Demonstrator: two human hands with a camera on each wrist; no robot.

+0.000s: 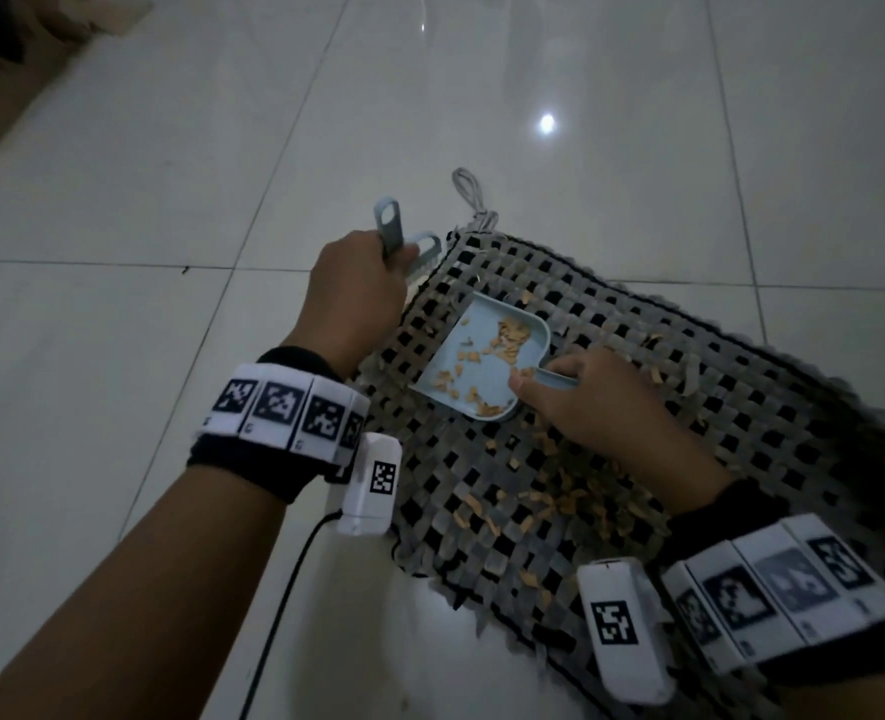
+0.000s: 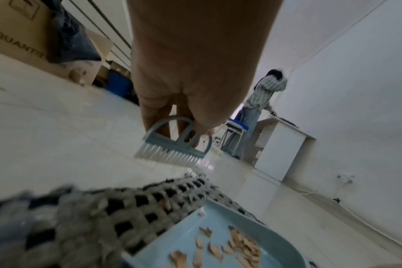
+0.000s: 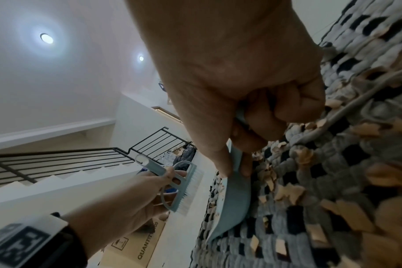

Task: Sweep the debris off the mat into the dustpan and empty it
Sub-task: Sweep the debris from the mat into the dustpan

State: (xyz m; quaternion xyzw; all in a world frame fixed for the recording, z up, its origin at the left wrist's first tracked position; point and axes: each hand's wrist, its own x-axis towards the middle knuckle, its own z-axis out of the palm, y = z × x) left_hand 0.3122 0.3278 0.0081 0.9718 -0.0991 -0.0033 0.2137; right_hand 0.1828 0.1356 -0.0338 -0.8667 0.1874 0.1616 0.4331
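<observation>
A grey and black woven mat (image 1: 690,407) lies on the tiled floor, strewn with tan paper scraps (image 1: 544,506). A light blue dustpan (image 1: 461,356) sits on the mat holding several scraps, and my right hand (image 1: 575,397) grips its handle. My left hand (image 1: 357,298) grips a small grey-blue brush (image 1: 419,252) with white bristles (image 2: 165,154), raised above the mat's far left corner. In the left wrist view the brush (image 2: 177,137) hangs clear of the mat (image 2: 103,217) and the dustpan (image 2: 195,235). The right wrist view shows the dustpan (image 3: 230,203) edge-on and the brush (image 3: 181,183).
Cardboard boxes (image 1: 19,70) stand at the far left on the floor. A grey cord loop (image 1: 474,194) trails off the mat's far corner. In the left wrist view a person (image 2: 257,112) stands by a white cabinet (image 2: 280,146) far off. A staircase (image 3: 57,174) shows behind.
</observation>
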